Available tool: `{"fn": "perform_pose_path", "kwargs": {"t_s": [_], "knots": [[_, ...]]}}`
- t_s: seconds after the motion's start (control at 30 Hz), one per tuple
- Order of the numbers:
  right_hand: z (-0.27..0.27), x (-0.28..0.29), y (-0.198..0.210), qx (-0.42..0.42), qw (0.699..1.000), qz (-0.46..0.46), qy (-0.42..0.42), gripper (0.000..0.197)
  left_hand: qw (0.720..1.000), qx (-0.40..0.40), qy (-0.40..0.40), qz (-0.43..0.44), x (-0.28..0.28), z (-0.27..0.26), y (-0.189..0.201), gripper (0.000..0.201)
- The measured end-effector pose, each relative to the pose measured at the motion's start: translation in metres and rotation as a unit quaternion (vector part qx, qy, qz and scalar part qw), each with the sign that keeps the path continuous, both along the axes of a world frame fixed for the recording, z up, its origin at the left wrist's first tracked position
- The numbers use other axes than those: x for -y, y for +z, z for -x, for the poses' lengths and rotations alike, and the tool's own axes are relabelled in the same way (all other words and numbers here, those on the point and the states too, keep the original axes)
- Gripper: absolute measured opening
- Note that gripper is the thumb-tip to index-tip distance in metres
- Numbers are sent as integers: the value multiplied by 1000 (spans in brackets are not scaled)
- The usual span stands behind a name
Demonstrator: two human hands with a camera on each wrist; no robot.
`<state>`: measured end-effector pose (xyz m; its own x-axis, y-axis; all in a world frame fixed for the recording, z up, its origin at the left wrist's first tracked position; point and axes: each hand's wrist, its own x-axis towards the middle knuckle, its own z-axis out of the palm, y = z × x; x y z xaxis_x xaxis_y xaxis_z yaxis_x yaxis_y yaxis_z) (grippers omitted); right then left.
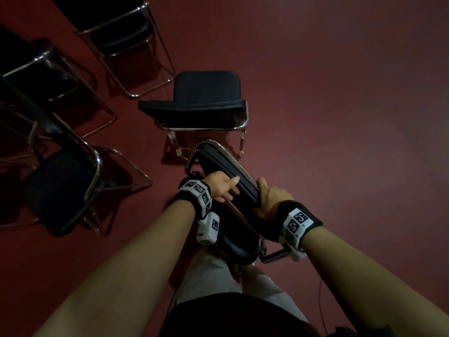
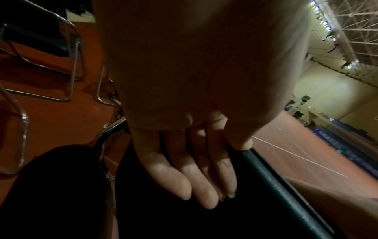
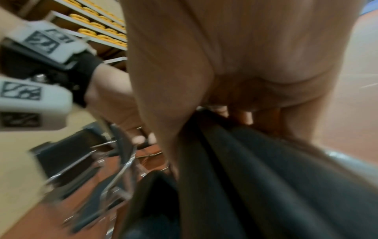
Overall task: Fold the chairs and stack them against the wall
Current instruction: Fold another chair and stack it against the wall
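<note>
head view: both hands are on the folded chair [image 1: 226, 171] in front of the person's legs, above the red floor [image 1: 340, 117]; the left hand [image 1: 222, 187] lies with fingers flat on its pad and thumb over the edge, and the right hand [image 1: 269, 199] is curled round the far edge. an open chair [image 1: 201, 98] stands just ahead. this looks like the carrying step; next it needs taking to the wall.

left wrist view: straight fingers [image 2: 184, 174] press on the dark pad.

right wrist view: blurred; fingers wrap the black pad. no readable writing, only coded wristband tags.
</note>
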<state>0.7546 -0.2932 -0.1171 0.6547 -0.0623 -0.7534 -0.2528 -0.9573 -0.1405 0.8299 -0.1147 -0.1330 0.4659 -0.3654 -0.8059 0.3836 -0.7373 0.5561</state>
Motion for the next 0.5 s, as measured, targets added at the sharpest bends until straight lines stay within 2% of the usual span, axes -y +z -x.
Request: {"fn": "perform_pose_path", "kwargs": {"t_s": [0.13, 0.23, 0.33, 0.37, 0.4, 0.43, 0.5], "knots": [[-19, 10, 4, -4, 1000, 4, -8, 77, 997, 30, -71, 17, -2, -30, 11, 50], [-31, 22, 12, -7, 1000, 18, -10, 83, 993, 62, -85, 47, -6, -65, 21, 40], [-29, 26, 21, -22, 999, 39, -8, 88, 964, 230, -123, 46, -27, -102, 35, 14], [-25, 26, 21, -28, 999, 42, -11, 90, 946, 283, -157, 39, -36, -108, 38, 19], [-20, 25, 21, -28, 998, 48, -15, 91, 925, 316, -206, 39, -43, -114, 38, 33], [-13, 23, 18, -31, 998, 58, -11, 91, 907, 327, -266, 26, -49, -116, 34, 49], [1, 13, 15, -31, 997, 74, 4, 81, 875, 298, -382, -14, -54, -108, 23, 76]]}}
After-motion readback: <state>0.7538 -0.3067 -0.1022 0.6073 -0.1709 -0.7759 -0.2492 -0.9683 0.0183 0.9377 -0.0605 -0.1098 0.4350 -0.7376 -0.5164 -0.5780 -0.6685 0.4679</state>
